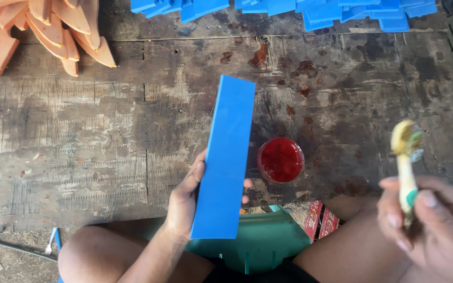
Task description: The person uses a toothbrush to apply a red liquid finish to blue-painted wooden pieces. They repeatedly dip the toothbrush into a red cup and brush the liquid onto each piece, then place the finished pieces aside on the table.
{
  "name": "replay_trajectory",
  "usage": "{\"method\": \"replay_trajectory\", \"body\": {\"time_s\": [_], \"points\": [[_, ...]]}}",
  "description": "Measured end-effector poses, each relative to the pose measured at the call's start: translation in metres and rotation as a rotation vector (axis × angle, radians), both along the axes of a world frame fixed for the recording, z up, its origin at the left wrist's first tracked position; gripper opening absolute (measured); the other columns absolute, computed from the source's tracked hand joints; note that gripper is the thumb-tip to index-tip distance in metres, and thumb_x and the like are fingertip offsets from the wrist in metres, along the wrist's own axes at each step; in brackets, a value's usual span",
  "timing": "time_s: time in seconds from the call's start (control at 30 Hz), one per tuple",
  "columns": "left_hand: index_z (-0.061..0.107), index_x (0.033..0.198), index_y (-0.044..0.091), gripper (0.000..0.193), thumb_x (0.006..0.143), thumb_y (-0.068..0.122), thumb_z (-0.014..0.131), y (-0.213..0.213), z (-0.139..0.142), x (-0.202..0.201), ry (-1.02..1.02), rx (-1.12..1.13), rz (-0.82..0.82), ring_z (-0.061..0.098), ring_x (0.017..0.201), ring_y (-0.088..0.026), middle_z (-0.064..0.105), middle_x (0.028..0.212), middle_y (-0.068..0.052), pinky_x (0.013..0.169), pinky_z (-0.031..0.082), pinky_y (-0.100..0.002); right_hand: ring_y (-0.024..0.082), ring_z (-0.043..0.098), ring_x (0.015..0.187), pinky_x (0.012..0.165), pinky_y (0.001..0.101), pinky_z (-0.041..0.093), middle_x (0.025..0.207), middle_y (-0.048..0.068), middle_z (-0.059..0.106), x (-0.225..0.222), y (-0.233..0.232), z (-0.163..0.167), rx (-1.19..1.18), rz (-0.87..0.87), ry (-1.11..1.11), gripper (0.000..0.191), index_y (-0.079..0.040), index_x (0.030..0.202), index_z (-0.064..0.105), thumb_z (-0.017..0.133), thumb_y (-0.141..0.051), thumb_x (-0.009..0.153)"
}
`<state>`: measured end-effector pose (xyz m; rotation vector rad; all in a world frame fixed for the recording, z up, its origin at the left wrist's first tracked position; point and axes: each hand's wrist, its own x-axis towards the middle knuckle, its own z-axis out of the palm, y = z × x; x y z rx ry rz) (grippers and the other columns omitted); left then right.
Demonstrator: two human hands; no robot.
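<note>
**Blue board upright in the left hand, brush in the right**

The left hand [184,196] grips a blue board [225,157] near its lower end, thumb on the left edge and fingertips showing past the right edge. The board's long axis runs near vertical in the view, leaning slightly — its top end points away from the person and a touch to the right, its bottom end sits over the lap. It is a flat, narrow rectangle, evenly blue, smooth, with clean straight edges and no marks on the face that shows.

The right hand [436,230] pinches the handle of a brush [406,162] between thumb and fingers, its worn yellowish head pointing up and away.

Just right of the board, on the stained wooden table [79,131], stands a small round cup [280,160] filled with red paint — near the board's edge, though I cannot tell if they touch.

More blue pieces [289,10] lie stacked along the far edge. Orange pieces [38,31] are heaped at the far left corner. A green stool [263,241] shows between the knees.
</note>
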<state>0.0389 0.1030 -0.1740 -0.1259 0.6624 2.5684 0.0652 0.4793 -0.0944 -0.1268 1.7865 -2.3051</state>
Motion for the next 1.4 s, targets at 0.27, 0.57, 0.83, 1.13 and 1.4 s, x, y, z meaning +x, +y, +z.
{"method": "replay_trajectory", "body": {"time_s": [0.27, 0.57, 0.83, 1.13, 1.4], "points": [[0.027, 0.164, 0.01, 0.102, 0.09, 0.081, 0.027, 0.009, -0.002, 0.003, -0.03, 0.012, -0.027, 0.064, 0.119, -0.034, 0.055, 0.146, -0.02, 0.093, 0.06, -0.052, 0.007, 0.067, 0.059, 0.048, 0.023, 0.054, 0.08, 0.0, 0.074, -0.025, -0.111, -0.042, 0.767, 0.235, 0.426, 0.034, -0.013, 0.121, 0.078, 0.076, -0.009, 0.087], [0.021, 0.168, 0.009, 0.115, 0.086, 0.089, 0.022, 0.012, -0.005, 0.012, 0.112, -0.062, -0.131, 0.063, 0.121, -0.035, 0.052, 0.149, -0.023, 0.098, 0.058, -0.051, 0.006, 0.063, 0.055, 0.041, 0.0189, 0.051, 0.089, 0.002, 0.072, -0.039, -0.118, -0.051, 0.95, 0.013, 0.696, 0.036, -0.015, 0.121, 0.074, 0.075, -0.007, 0.086], [0.022, 0.167, 0.007, 0.121, 0.08, 0.091, 0.017, 0.008, -0.009, 0.016, 0.034, -0.126, -0.113, 0.061, 0.123, -0.033, 0.051, 0.153, -0.018, 0.101, 0.056, -0.055, 0.007, 0.061, 0.053, 0.04, 0.0223, 0.048, 0.08, 0.0, 0.069, -0.032, -0.112, -0.057, 0.858, 0.206, 0.611, 0.039, -0.014, 0.123, 0.075, 0.074, -0.002, 0.086], [0.024, 0.167, 0.007, 0.122, 0.08, 0.092, 0.023, 0.006, -0.006, 0.014, 0.006, -0.143, -0.043, 0.058, 0.133, -0.031, 0.049, 0.154, -0.022, 0.11, 0.052, -0.051, 0.006, 0.063, 0.048, 0.036, 0.0223, 0.05, 0.076, 0.001, 0.071, -0.023, -0.116, -0.06, 0.799, 0.422, 0.647, 0.036, -0.012, 0.12, 0.079, 0.078, -0.005, 0.084], [0.022, 0.164, 0.007, 0.125, 0.074, 0.093, 0.039, 0.004, -0.006, 0.013, 0.167, -0.139, -0.119, 0.058, 0.13, -0.037, 0.049, 0.151, -0.024, 0.1, 0.058, -0.057, 0.006, 0.062, 0.057, 0.044, 0.0225, 0.05, 0.082, 0.002, 0.069, -0.031, -0.101, -0.06, 0.9, 0.05, 0.713, 0.033, -0.011, 0.125, 0.073, 0.072, -0.006, 0.093]]}}
